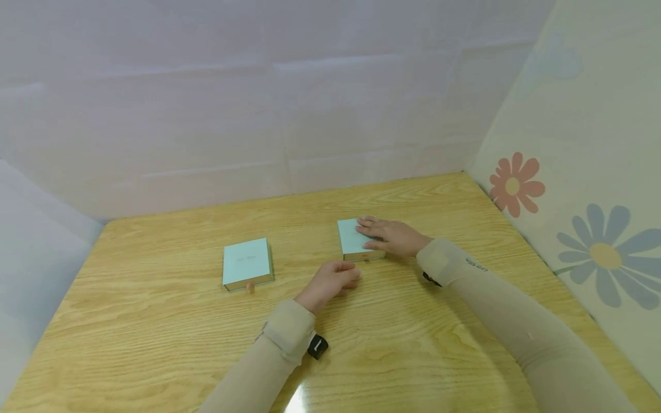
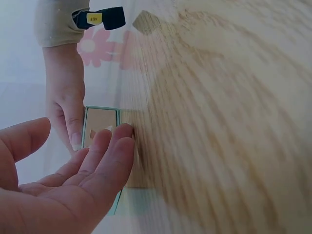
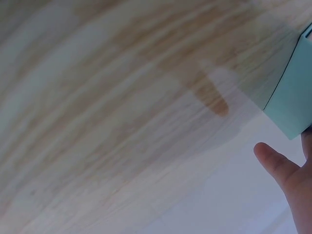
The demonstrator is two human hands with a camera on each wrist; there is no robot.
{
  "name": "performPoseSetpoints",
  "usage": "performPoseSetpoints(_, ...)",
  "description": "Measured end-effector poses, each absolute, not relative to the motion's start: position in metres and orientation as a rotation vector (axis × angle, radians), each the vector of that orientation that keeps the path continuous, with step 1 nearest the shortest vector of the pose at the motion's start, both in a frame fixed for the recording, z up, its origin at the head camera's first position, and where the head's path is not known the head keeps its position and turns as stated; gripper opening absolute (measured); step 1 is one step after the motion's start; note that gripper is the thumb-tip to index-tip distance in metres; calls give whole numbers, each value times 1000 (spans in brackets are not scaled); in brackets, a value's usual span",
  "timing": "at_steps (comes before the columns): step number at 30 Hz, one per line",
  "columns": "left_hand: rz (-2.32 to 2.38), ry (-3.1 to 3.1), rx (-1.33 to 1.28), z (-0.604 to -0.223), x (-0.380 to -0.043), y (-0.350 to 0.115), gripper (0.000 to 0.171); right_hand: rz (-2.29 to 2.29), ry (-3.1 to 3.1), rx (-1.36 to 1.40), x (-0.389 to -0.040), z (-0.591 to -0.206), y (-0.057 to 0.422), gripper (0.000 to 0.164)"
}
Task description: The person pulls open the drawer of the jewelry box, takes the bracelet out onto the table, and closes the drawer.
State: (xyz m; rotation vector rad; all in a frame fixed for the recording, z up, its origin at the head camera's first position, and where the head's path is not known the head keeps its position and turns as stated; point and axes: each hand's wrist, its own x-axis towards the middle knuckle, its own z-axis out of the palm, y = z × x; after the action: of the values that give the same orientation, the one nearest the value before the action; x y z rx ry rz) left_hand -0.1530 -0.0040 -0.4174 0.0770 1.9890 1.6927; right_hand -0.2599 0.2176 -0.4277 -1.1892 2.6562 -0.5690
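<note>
Two flat light-blue boxes lie on the wooden table. On the right-hand box (image 1: 349,234) rests my right hand (image 1: 393,236), its fingers spread over the lid. In the right wrist view, that box's blue side (image 3: 292,92) shows at the right edge, with the thumb (image 3: 275,163) out beside it. My left hand (image 1: 330,282) is just in front of this box, holding nothing, its fingers extended toward the box's tan front side (image 2: 101,122) in the left wrist view. The left-hand box (image 1: 247,261) sits apart, with a small ribbon tab (image 1: 250,288) at its front.
The wood-grain table (image 1: 155,344) reaches back to a pale cloth backdrop (image 1: 232,115). Along the right side stands a panel with printed flowers (image 1: 604,258). Black straps (image 1: 317,347) are worn at both wrists.
</note>
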Motion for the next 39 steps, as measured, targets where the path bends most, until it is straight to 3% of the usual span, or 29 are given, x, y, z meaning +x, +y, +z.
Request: performPoseSetpoints(39, 1936, 1549, -307, -425, -179, 33, 35, -569, 2641, -1146, -257, -421, 216, 53)
